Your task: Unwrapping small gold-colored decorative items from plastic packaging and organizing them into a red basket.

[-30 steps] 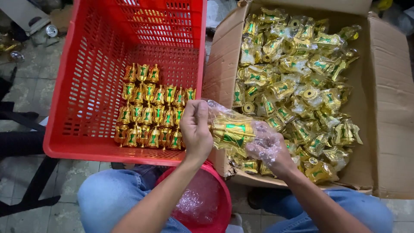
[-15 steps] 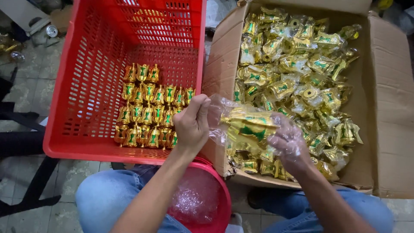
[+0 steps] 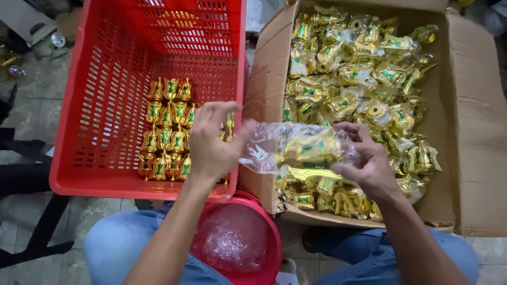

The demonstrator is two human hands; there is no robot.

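Note:
My right hand (image 3: 369,163) grips a gold and green pot-shaped ornament (image 3: 309,150) still inside its clear plastic wrapper (image 3: 264,150). My left hand (image 3: 211,142) pinches the loose left end of that wrapper, over the red crate's right wall. The ornament lies sideways between both hands, above the near left corner of the cardboard box (image 3: 475,132). Unwrapped gold ornaments (image 3: 169,132) stand upright in rows on the floor of the red plastic crate (image 3: 100,105). Several wrapped ornaments (image 3: 364,79) fill the box.
A red bucket (image 3: 264,232) holding crumpled clear wrappers sits between my knees, below the crate and box. Grey tiled floor (image 3: 31,105) lies to the left, with a black chair leg (image 3: 37,232) and small clutter at the top left.
My left hand slid left over the crate, drawing the wrapper out longer. My right hand came out of the plastic and now grips the ornament from the right; the view shifted slightly.

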